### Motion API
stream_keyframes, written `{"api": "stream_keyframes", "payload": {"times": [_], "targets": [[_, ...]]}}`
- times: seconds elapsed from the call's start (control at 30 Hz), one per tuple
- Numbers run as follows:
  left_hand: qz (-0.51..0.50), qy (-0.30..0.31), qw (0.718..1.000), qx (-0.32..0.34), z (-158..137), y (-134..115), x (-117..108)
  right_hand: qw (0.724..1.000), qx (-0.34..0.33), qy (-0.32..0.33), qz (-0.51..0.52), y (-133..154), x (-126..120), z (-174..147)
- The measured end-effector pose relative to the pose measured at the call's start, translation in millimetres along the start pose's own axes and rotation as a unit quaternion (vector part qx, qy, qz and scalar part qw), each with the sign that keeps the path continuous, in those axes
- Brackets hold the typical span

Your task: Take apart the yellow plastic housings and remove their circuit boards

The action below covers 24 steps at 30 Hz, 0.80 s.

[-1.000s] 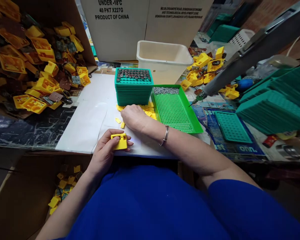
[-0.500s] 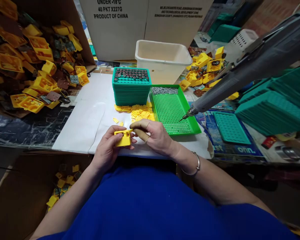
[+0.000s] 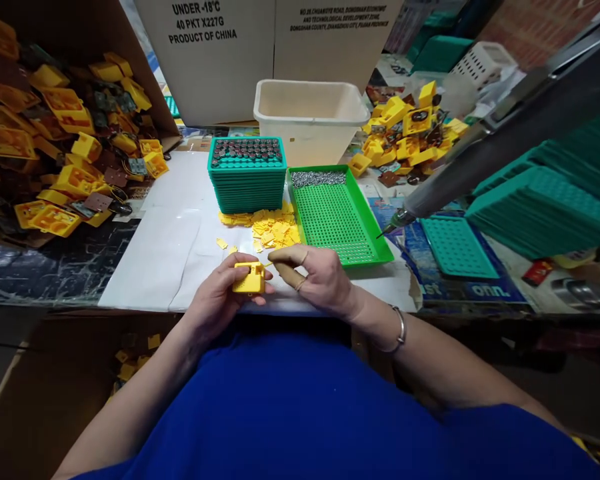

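My left hand [image 3: 219,288] grips a small yellow plastic case [image 3: 249,279] above the paper's front edge. A recess with an opening shows in the case's upper part. Just to its right, my right hand [image 3: 316,277] pinches a small thin yellow plastic piece [image 3: 267,263] between thumb and forefinger, which wear tan finger covers. The piece is close to the case's upper right corner; whether they touch I cannot tell. Beyond the hands lies a heap of small flat yellow pieces [image 3: 276,232], with a few loose ones beside it.
A stack of teal trays [image 3: 247,187] holds small round dark parts on top. Beside it lie a green tray [image 3: 336,217] with screws and a white bin [image 3: 310,137]. A power screwdriver [image 3: 445,180] hangs at right. A carton [image 3: 167,107] of yellow housings stands left.
The view has shifted slightly. The case has turned a little in my left hand, and my right fingertips with the yellow piece are slightly farther from it.
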<state>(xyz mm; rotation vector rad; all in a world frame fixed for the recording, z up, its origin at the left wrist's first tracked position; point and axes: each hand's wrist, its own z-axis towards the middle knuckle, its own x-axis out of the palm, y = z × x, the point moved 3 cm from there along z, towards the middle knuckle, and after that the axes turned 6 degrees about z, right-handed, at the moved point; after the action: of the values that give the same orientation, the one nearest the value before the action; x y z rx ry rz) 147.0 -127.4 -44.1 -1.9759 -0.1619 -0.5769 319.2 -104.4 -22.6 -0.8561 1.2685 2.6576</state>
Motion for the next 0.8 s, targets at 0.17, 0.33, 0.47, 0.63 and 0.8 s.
{"api": "stream_keyframes", "payload": {"times": [0.17,0.33,0.47,0.63,0.8], "targets": [[0.030,-0.013,0.999,0.039,-0.1,1.1,2.6,0.963,0.161,-0.047,0.211,-3.6,1.2,-6.0],[0.053,0.008,0.996,0.067,-3.8,1.7,5.8,0.927,0.220,-0.084,0.292,-8.0,9.8,-13.9],[0.071,0.012,0.994,0.088,-7.8,0.5,8.0,0.954,0.177,-0.061,0.234,-5.1,12.0,-13.4],[0.059,0.090,0.994,0.020,-5.4,-0.8,3.8,0.993,-0.110,-0.003,0.034,7.6,8.9,-13.2],[0.046,0.087,0.995,-0.010,1.1,2.1,-1.5,0.993,-0.119,-0.011,-0.022,10.0,9.3,-14.8]]}}
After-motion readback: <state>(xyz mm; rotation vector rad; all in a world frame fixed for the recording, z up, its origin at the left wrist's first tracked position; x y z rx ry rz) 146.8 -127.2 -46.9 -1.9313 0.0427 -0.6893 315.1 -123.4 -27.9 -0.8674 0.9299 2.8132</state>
